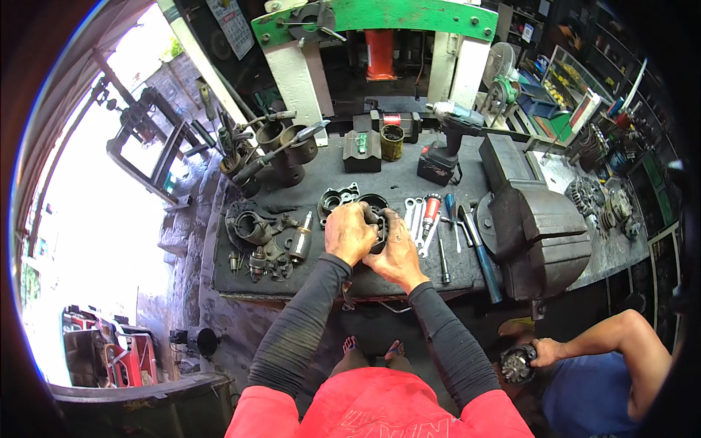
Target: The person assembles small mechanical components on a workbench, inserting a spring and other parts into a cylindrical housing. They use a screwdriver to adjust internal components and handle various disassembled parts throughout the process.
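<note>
Bench edge nearby — both hands clasp a dark part.

Held part left of wrenches, vise right.

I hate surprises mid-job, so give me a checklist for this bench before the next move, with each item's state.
1. Both hands on the round metal part: ok, left hand and right hand hold it.
2. Inside of that part visible: cannot tell, fingers cover much of it.
3. Wrenches in sight: ok, lying just right of the right hand.
4. Cordless power tool set down: ok, standing on the bench.
5. Space left of the hands free: not ok, loose metal parts lie there.
6. Co-worker's hand clear: ok, well apart, at lower right.
</note>
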Demonstrator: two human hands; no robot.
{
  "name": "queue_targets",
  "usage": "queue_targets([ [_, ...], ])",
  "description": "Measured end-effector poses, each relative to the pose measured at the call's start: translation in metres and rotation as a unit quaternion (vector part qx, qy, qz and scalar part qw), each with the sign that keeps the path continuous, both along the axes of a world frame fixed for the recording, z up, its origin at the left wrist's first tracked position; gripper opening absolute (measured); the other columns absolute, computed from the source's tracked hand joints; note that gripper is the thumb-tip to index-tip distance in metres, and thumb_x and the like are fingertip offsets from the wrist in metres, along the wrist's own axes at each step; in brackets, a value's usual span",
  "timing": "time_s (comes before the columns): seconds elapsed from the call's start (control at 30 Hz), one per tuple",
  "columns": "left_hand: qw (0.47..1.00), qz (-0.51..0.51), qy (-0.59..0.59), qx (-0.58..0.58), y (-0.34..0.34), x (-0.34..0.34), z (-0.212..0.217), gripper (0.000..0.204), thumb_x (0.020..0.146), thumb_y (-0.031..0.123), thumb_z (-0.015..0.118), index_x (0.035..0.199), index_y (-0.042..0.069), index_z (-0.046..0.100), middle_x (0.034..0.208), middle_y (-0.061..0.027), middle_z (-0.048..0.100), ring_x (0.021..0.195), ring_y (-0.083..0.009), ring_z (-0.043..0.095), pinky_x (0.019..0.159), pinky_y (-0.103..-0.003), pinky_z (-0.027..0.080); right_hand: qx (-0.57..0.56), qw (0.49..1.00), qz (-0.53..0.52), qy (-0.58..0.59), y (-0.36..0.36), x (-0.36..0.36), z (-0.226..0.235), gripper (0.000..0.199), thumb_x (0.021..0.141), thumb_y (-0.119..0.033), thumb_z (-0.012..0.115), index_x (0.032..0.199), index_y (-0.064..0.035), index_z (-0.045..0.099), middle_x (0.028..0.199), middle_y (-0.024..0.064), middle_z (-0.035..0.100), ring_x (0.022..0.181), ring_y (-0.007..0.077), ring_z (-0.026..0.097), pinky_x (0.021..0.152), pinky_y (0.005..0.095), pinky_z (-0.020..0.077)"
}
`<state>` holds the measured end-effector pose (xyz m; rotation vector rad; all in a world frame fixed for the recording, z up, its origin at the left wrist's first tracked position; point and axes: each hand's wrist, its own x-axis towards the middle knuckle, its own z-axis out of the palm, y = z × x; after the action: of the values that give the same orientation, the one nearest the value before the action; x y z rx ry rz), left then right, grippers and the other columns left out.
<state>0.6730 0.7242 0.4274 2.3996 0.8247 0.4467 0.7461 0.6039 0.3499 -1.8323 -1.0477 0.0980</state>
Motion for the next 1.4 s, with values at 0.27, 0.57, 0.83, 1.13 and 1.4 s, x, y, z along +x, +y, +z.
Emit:
queue_targets([
  [0.27,0.997,-0.002,0.0,0.071,-0.001,0.004,-0.001,0.016,0.07,0.016,0.084,0.081,0.006,0.08,0.077,-0.0183,0.075,0.075,-0.0345,0.075,0.073,-0.043,0.059,-0.007,1.0,0.008,0.024,0.0,0.0,0.001,0.091,0.067,-0.02,0.081,0.146,0.0032,0.043,0.134,0.028,0.057,0.129,0.0457,0.054,0.11,0.0498,0.0458],
  [0.57,0.999,0.022,0.019,0.046,-0.002,0.005,0.003,0.01,0.073,0.014,0.078,0.081,0.007,0.08,0.081,-0.019,0.075,0.081,-0.0363,0.076,0.076,-0.045,0.06,-0.013,1.0,0.008,0.027,0.0,0.001,0.003,0.091,0.069,-0.023,0.081,0.146,0.0045,0.043,0.137,0.0279,0.056,0.132,0.0444,0.053,0.113,0.048,0.0445],
  [0.83,0.998,0.049,0.004,0.046,-0.005,0.003,0.001,0.012,0.073,0.016,0.079,0.082,0.008,0.08,0.081,-0.0181,0.076,0.08,-0.0341,0.076,0.077,-0.043,0.06,-0.017,0.999,0.004,0.04,0.0,0.0,0.005,0.087,0.071,-0.021,0.078,0.147,0.0039,0.043,0.14,0.0263,0.056,0.136,0.0435,0.051,0.114,0.0473,0.0447],
  [1.13,0.998,0.034,0.017,0.039,-0.007,0.003,0.003,0.017,0.073,0.015,0.083,0.085,0.003,0.08,0.08,-0.0186,0.076,0.077,-0.0317,0.077,0.074,-0.04,0.059,-0.003,1.0,0.001,0.012,0.001,0.0,0.005,0.084,0.072,-0.021,0.077,0.145,0.005,0.044,0.137,0.0265,0.057,0.134,0.0443,0.051,0.112,0.0489,0.0452],
  [1.4,0.988,-0.053,-0.057,0.13,-0.001,0.001,-0.007,0.01,0.071,0.01,0.079,0.076,0.003,0.074,0.077,-0.0193,0.073,0.075,-0.0365,0.072,0.072,-0.046,0.057,-0.009,1.0,0.0,0.008,0.001,0.0,0.003,0.088,0.07,-0.023,0.079,0.145,0.0056,0.043,0.137,0.0293,0.057,0.132,0.0465,0.052,0.115,0.0494,0.0428],
])
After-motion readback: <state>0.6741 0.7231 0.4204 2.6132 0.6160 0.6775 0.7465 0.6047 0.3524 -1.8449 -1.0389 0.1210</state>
